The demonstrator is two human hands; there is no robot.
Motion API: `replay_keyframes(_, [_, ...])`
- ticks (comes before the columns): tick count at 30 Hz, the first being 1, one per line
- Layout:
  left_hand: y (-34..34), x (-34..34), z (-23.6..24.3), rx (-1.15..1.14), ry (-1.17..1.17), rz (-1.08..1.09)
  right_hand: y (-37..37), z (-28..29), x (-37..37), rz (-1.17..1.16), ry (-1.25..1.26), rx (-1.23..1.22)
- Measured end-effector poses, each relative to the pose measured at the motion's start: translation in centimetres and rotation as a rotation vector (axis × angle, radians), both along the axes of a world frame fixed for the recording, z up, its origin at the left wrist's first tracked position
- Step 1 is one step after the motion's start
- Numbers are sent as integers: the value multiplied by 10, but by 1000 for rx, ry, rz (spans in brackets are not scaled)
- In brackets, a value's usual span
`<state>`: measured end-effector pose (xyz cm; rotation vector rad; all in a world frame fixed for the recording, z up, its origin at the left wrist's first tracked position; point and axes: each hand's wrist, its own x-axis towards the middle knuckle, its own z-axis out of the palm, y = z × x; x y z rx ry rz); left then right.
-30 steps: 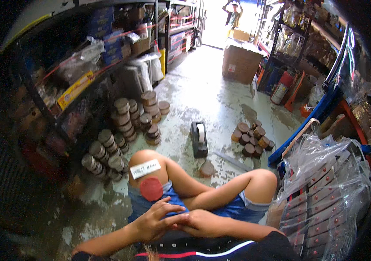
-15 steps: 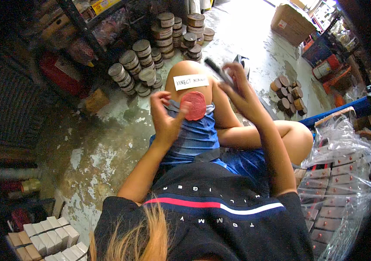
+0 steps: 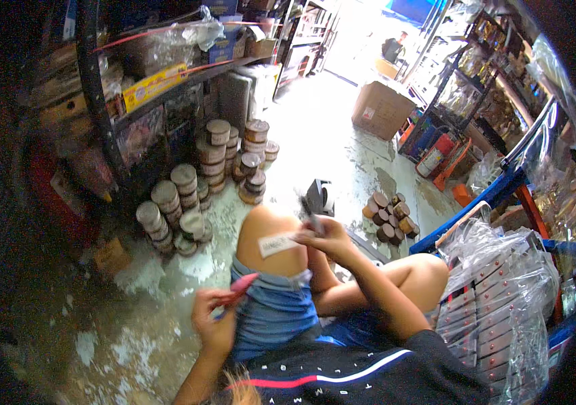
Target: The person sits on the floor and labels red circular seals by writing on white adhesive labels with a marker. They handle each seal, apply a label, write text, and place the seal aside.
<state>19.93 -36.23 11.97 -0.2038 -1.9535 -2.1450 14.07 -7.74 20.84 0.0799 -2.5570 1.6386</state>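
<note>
I sit on the floor with my left knee raised. A white label strip (image 3: 276,244) lies stuck across that knee. My right hand (image 3: 328,236) holds a dark pen (image 3: 311,214) with its fingers at the strip's right end. My left hand (image 3: 215,314) is beside my left thigh and grips a small round red lid (image 3: 242,283) by its edge. My denim shorts (image 3: 274,310) sit between the two hands.
Stacks of round tins (image 3: 186,202) line the shelf foot at left. A black tape dispenser (image 3: 319,196) and a cluster of brown tins (image 3: 389,214) sit on the wet concrete floor ahead. Bagged boxes (image 3: 497,304) lie at right; a cardboard box (image 3: 381,108) stands farther off.
My left hand has carried the red lid off my knee down to the side of my thigh. My right hand has come down with the pen onto the white strip.
</note>
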Motion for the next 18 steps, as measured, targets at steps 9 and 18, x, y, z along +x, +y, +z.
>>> replay_keyframes(9, [-240, 90, -243, -914, -790, -20, 65, 211, 219, -841, 67, 865])
replay_keyframes(18, [-292, 100, -276, -1211, -278, -302, 46, 265, 22, -230, -152, 1071])
